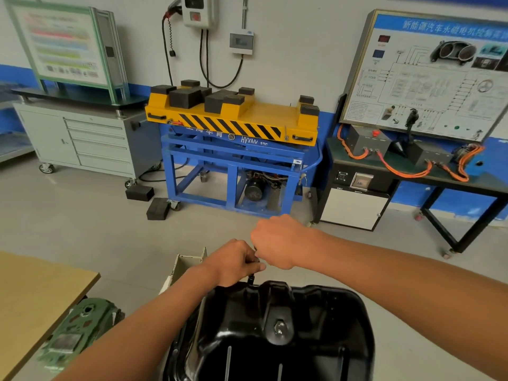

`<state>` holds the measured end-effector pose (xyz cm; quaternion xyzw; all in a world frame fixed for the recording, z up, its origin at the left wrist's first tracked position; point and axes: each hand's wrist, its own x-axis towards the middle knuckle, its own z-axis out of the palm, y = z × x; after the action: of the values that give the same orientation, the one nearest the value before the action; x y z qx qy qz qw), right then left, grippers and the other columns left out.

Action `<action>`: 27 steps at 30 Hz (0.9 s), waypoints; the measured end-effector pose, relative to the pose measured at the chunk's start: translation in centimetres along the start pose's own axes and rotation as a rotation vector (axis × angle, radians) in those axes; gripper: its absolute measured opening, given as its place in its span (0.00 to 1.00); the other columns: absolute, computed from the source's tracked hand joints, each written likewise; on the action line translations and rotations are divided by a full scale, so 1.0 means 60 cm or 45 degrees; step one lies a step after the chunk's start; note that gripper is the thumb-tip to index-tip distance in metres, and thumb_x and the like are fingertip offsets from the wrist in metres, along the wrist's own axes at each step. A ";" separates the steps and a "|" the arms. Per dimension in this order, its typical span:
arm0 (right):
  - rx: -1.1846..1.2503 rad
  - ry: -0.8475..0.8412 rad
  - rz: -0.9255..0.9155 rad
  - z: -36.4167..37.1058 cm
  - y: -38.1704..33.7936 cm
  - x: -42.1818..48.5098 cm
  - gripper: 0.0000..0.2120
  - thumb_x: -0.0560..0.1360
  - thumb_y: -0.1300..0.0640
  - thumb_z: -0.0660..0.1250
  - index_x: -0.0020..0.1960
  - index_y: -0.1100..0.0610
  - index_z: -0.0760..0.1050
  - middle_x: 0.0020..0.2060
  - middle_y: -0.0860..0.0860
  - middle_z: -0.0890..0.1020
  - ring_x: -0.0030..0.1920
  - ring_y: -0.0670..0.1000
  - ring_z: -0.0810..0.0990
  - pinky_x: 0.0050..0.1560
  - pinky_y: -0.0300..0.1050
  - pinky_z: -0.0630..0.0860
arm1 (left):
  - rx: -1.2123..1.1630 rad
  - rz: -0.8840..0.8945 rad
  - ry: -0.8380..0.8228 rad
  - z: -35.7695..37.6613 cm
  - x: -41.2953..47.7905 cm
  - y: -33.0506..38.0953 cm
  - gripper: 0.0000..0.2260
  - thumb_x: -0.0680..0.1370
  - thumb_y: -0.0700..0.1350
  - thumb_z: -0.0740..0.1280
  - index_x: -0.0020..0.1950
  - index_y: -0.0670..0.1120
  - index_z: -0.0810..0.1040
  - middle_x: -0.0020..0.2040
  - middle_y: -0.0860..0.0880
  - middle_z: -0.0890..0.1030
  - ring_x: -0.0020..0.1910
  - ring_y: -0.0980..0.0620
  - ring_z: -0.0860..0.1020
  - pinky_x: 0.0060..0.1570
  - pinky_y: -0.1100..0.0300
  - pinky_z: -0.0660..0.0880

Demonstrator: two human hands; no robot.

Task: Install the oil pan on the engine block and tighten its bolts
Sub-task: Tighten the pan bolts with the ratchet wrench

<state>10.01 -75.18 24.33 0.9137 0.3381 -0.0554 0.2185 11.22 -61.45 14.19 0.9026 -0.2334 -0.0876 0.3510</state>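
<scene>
The glossy black oil pan (302, 334) fills the bottom centre of the head view, bottom side up, with a silver drain plug (279, 327) on it. At its far edge a small dark tool or bolt (250, 279) stands upright. My left hand (236, 261) pinches the top of that dark piece with curled fingers. My right hand (277, 242) hovers just above and to the right, fingers curled around something dark that is mostly hidden. The engine block under the pan is out of sight.
A wooden tabletop (33, 298) lies at the left, with a green metal part (79, 328) below its edge. A cardboard box (187, 265) sits beyond the pan. Further off stand a blue and yellow lift cart (233, 149), a grey drawer cabinet (82, 138) and a trainer board (423, 78).
</scene>
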 end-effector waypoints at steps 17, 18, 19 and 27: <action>0.212 -0.014 -0.011 -0.007 0.010 0.017 0.19 0.76 0.65 0.70 0.31 0.57 0.65 0.28 0.52 0.69 0.27 0.51 0.68 0.27 0.44 0.63 | -0.405 -0.133 0.239 0.025 -0.013 0.004 0.19 0.77 0.39 0.73 0.32 0.29 0.72 0.30 0.44 0.68 0.33 0.49 0.65 0.37 0.57 0.65; 0.168 -0.002 -0.046 -0.006 0.013 0.014 0.18 0.76 0.67 0.68 0.31 0.58 0.65 0.28 0.53 0.69 0.26 0.51 0.66 0.28 0.45 0.62 | -0.435 -0.132 0.229 0.025 -0.013 0.003 0.19 0.77 0.38 0.73 0.32 0.28 0.71 0.30 0.43 0.70 0.33 0.50 0.68 0.39 0.57 0.67; 0.119 0.011 -0.096 -0.006 0.016 0.010 0.16 0.75 0.69 0.66 0.32 0.59 0.66 0.31 0.55 0.71 0.27 0.52 0.65 0.30 0.46 0.63 | -0.472 -0.133 0.217 0.025 -0.012 0.003 0.19 0.77 0.37 0.73 0.32 0.27 0.72 0.31 0.43 0.72 0.34 0.51 0.71 0.41 0.58 0.70; 0.030 0.017 -0.384 0.008 0.019 0.009 0.10 0.78 0.61 0.58 0.51 0.59 0.78 0.48 0.58 0.80 0.47 0.60 0.79 0.34 0.51 0.67 | -0.665 -0.159 0.140 0.021 -0.019 -0.013 0.09 0.76 0.38 0.74 0.43 0.31 0.81 0.45 0.30 0.80 0.45 0.45 0.78 0.59 0.42 0.76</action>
<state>11.18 -75.80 24.18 0.8553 0.4724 -0.0857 0.1947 10.09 -61.15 12.72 0.7975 -0.1275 -0.1172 0.5779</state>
